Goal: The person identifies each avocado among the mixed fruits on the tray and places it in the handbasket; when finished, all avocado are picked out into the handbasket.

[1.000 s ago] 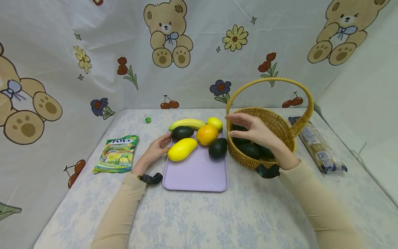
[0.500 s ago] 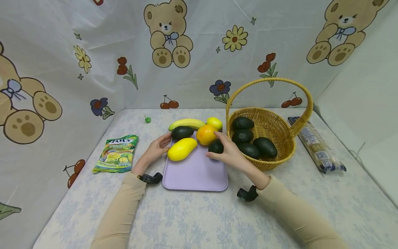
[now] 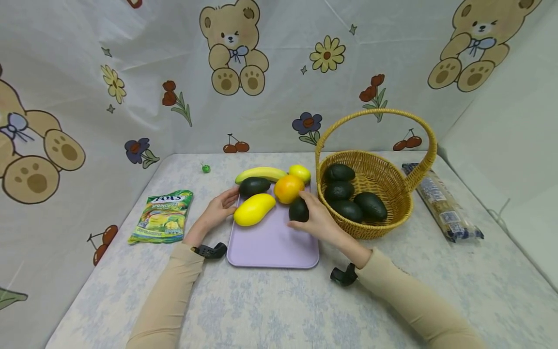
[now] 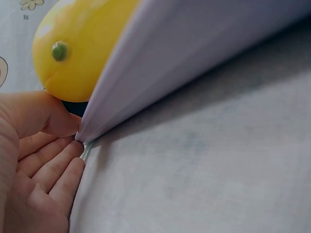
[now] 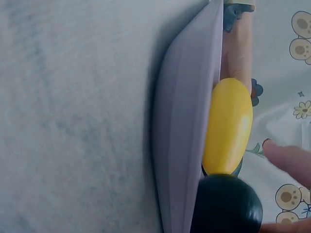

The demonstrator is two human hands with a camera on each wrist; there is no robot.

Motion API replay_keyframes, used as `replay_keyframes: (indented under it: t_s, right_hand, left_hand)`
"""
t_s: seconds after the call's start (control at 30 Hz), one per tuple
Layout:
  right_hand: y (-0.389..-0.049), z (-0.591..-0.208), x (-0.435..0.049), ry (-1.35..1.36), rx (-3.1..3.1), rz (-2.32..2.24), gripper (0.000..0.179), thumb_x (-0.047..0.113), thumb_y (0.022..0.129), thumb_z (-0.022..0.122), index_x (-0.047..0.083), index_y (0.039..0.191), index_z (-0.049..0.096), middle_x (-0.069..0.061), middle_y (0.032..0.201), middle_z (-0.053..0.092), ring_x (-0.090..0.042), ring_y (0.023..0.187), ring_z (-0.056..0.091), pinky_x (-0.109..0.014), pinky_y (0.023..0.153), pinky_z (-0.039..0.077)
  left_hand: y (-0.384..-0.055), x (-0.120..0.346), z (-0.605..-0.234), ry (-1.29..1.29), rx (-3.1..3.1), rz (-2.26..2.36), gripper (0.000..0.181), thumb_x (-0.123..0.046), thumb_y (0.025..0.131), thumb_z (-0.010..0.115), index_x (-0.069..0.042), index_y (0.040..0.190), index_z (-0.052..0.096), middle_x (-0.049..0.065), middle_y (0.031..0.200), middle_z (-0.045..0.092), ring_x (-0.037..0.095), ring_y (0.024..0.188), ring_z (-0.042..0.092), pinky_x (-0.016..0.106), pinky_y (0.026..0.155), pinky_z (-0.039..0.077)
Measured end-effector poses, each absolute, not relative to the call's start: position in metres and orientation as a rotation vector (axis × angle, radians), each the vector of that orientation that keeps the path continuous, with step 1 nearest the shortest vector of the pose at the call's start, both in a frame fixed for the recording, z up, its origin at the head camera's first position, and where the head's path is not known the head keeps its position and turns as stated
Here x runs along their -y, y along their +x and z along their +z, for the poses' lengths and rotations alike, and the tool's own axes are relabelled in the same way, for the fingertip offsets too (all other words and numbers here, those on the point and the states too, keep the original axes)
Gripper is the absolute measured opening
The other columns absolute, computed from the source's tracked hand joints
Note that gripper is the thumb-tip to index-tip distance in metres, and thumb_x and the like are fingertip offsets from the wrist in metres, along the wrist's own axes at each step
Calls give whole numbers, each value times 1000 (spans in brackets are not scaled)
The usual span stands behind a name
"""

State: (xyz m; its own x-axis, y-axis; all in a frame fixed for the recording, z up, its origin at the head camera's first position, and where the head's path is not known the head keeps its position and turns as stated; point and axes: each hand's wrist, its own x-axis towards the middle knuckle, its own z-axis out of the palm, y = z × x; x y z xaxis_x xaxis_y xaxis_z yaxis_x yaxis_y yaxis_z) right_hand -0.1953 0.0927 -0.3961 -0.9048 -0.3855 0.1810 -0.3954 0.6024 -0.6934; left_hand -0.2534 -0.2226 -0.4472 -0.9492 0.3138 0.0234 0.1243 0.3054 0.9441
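Observation:
On the lavender tray (image 3: 272, 249) lie a yellow mango (image 3: 255, 210), an avocado (image 3: 255, 186), an orange-yellow round fruit (image 3: 289, 189), a banana (image 3: 261, 174) and a lemon (image 3: 300, 173). My left hand (image 3: 216, 212) touches the tray's left rim beside the mango with nearly straight fingers; the left wrist view shows its fingertips (image 4: 76, 148) at that edge. At the tray's right side, my right hand (image 3: 320, 220) has its fingers curled round a dark avocado (image 3: 298, 210). In the right wrist view its thumb stands apart from this avocado (image 5: 226, 206). Its palm side is hidden.
A woven basket (image 3: 394, 220) with a tall handle holds several avocados (image 3: 370, 205). Beyond it lies a clear packet (image 3: 442, 206) against the right side. A green FOX'S candy bag (image 3: 162, 216) and a small green item (image 3: 206, 168) lie on the left.
My right hand has come from over the basket, leftward and down to the avocado on the tray. That avocado has shifted slightly left. The left hand stays at the tray's rim.

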Motion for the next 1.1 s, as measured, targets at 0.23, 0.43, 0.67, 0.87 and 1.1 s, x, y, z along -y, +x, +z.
replay_keyframes:
  t_s: [0.23, 0.43, 0.67, 0.87, 1.1]
  right_hand:
    - [-192, -401, -98, 983, 2769, 1278, 74, 27, 74, 81, 7, 137, 47, -9, 137, 48, -25, 126, 43, -44, 105, 36]
    - [-192, -405, -101, 1027, 2808, 1341, 83, 35, 72, 81, 6, 140, 44, -9, 141, 44, -27, 127, 43, -42, 106, 36]
    - [-193, -406, -100, 983, 2911, 1344, 93, 40, 71, 81, 4, 144, 36, -12, 144, 39, -28, 129, 40, -44, 107, 34]
    - [-194, -406, -100, 962, 2932, 1337, 91, 40, 72, 80, 5, 144, 37, -13, 143, 41, -27, 126, 42, -46, 105, 35]
    - [-194, -407, -99, 1015, 2899, 1320, 87, 40, 71, 81, 5, 140, 42, -11, 139, 45, -27, 122, 46, -43, 102, 39]
  left_hand:
    - [-253, 223, -449, 405, -2399, 1712, 63, 9, 88, 49, 1, 147, 26, 19, 149, 30, 30, 135, 32, 39, 109, 31]
    - [-254, 223, -449, 406, -2392, 1721, 64, 10, 88, 49, 1, 147, 27, 18, 149, 30, 29, 135, 32, 38, 109, 31]
    - [-253, 222, -448, 402, -2400, 1718, 64, 9, 88, 50, 1, 147, 27, 18, 149, 31, 29, 135, 32, 37, 109, 31]
    - [-254, 222, -447, 420, -2396, 1722, 65, 9, 87, 50, 1, 147, 26, 20, 148, 30, 31, 135, 32, 39, 109, 31]
    - [-253, 222, -447, 420, -2403, 1713, 64, 10, 88, 50, 2, 147, 26, 20, 148, 30, 32, 135, 32, 40, 108, 31]
